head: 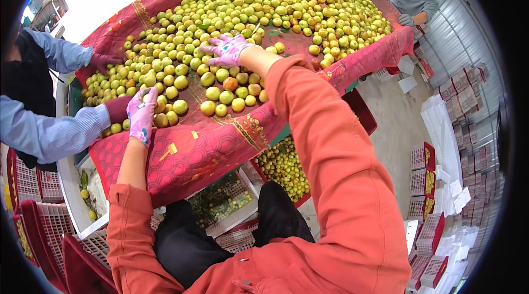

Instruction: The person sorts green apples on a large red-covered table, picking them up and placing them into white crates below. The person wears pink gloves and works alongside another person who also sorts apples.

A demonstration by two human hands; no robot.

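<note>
A large heap of round green and yellow jujube-like fruits (239,1) covers a table draped in a red patterned quilted cloth (177,157). My left hand (142,110), in a pink flowered glove, rests at the near left edge of the fruits; its fingers are curled by a few of them, and whether it holds one cannot be told. My right hand (226,50), in a matching glove, lies palm down over the middle of the heap with its fingers spread, touching fruits. An orange-brown fruit (230,84) lies just below it. Some green leaves (273,34) lie to its right.
A co-worker's dark red gloved hand (105,62) touches fruits at the left; another person in grey gloves (406,20) stands at the far right. Below the table are a crate of fruits (289,170) and a white basket with leaves (223,203). Crates (432,232) line the right side.
</note>
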